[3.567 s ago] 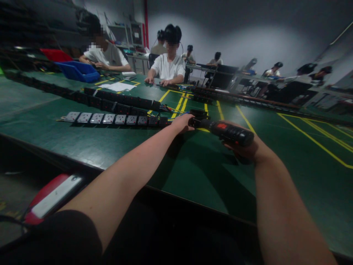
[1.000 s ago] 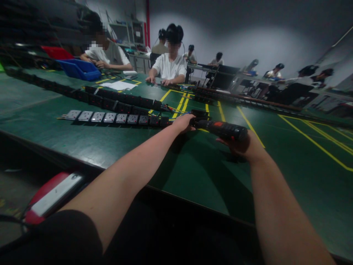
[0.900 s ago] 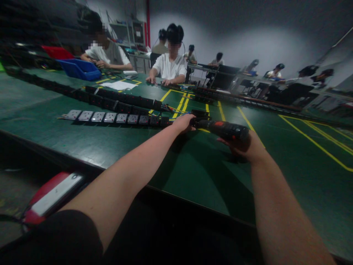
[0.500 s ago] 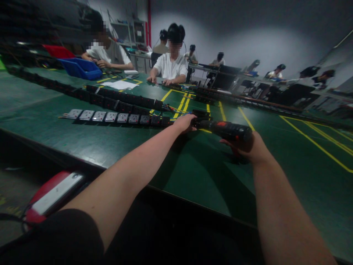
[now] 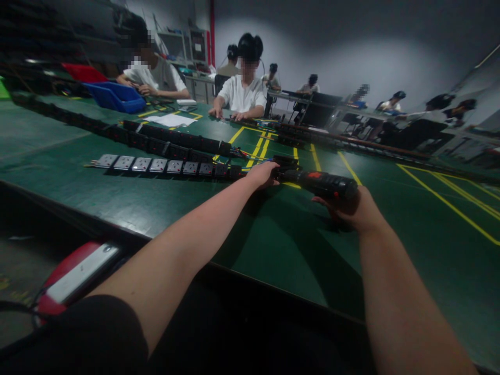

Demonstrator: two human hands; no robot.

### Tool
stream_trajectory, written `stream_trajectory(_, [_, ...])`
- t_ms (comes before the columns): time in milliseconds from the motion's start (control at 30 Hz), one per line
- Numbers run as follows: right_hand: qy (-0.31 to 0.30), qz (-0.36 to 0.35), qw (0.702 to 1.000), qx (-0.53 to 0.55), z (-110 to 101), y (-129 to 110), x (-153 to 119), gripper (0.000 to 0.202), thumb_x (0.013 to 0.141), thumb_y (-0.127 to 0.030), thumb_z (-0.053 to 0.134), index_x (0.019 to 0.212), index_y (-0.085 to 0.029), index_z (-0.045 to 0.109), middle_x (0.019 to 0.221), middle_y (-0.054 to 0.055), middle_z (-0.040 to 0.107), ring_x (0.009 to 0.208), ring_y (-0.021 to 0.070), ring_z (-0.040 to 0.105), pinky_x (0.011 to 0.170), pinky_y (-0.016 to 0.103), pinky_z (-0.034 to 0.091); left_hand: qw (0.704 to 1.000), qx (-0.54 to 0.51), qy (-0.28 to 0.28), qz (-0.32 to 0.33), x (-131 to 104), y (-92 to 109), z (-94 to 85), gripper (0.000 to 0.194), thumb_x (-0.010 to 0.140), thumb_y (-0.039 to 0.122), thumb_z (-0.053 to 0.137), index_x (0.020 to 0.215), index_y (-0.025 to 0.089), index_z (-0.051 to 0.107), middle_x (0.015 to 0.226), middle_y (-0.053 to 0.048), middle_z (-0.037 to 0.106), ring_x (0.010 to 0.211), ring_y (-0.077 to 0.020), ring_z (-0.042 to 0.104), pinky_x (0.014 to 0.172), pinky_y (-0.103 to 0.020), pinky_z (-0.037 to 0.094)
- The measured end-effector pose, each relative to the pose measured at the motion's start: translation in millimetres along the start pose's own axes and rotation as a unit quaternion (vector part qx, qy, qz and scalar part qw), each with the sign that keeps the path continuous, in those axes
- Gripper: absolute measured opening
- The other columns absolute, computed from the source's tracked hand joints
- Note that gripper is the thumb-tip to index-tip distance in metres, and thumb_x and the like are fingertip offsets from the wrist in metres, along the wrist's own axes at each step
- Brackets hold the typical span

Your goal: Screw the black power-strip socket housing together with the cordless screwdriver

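A black power tool [image 5: 328, 184] with orange-red marks lies nearly level, its narrow end pointing left. My right hand [image 5: 351, 208] is wrapped round it from below at its right end. At the tool's tip, my left hand [image 5: 262, 175] is closed on the end of a row of black modules; its fingertips are mostly hidden. That row runs left into a strip of grey socket plates [image 5: 158, 165]. Behind it lie more black strips [image 5: 175, 139], with coloured wires [image 5: 244, 153] at one end.
The green table [image 5: 258, 245] bears yellow tape lines. A blue bin [image 5: 115, 97], a red bin [image 5: 84, 73] and white papers [image 5: 171, 120] lie at the back left. Two people sit across the table. A red and white object [image 5: 78, 273] is at the lower left.
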State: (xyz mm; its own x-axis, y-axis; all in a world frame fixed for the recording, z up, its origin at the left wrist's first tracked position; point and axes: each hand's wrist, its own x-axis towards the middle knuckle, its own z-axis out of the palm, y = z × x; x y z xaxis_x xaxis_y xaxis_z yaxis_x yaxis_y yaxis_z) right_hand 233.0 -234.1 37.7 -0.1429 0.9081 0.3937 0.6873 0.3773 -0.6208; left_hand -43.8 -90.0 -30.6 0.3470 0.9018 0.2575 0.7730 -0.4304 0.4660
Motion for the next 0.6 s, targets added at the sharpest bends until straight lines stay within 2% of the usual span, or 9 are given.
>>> stream_trajectory(133, [0.008, -0.005, 1.0, 0.007, 0.1, -0.3, -1.1, 0.049, 0.067, -0.054, 0.095, 0.101, -0.021, 0.087, 0.107, 0.015, 0.089, 0.108, 0.0409, 0.084, 0.106, 0.061, 0.067, 1.0, -0.002, 0.002, 0.0, -2.0, -0.1, -0.4, 0.074, 0.094, 0.032, 0.092, 0.163, 0.029, 0.067, 0.166, -0.012, 0.071, 0.151, -0.0359, 0.07, 0.131, -0.044, 0.053])
stream_trajectory(333, [-0.004, -0.027, 1.0, 0.012, -1.2, 0.5, -3.4, 0.046, 0.073, -0.055, 0.093, 0.104, -0.023, 0.086, 0.114, 0.015, 0.089, 0.114, 0.0411, 0.084, 0.107, 0.063, 0.067, 1.0, -0.004, 0.002, 0.003, 1.2, -4.3, 2.9, 0.074, 0.094, 0.033, 0.092, 0.164, 0.026, 0.066, 0.164, -0.013, 0.072, 0.15, -0.0359, 0.07, 0.131, -0.044, 0.053])
stream_trajectory(467, [0.018, -0.019, 1.0, 0.018, 0.3, 1.6, -1.6, 0.047, 0.067, -0.054, 0.097, 0.098, -0.022, 0.086, 0.109, 0.016, 0.09, 0.11, 0.0424, 0.085, 0.108, 0.062, 0.066, 1.0, -0.003, 0.004, 0.006, 2.3, -4.9, 3.2, 0.074, 0.093, 0.033, 0.093, 0.162, 0.029, 0.067, 0.165, -0.01, 0.072, 0.151, -0.0356, 0.069, 0.132, -0.046, 0.053])
stream_trajectory(600, [0.019, -0.017, 1.0, 0.011, 1.8, 1.2, 0.1, 0.046, 0.067, -0.054, 0.096, 0.098, -0.022, 0.087, 0.109, 0.015, 0.09, 0.108, 0.041, 0.085, 0.107, 0.058, 0.066, 1.0, -0.002, 0.001, 0.009, 1.6, -4.4, 2.5, 0.075, 0.094, 0.032, 0.092, 0.164, 0.026, 0.066, 0.166, -0.013, 0.071, 0.153, -0.0359, 0.069, 0.133, -0.044, 0.052])
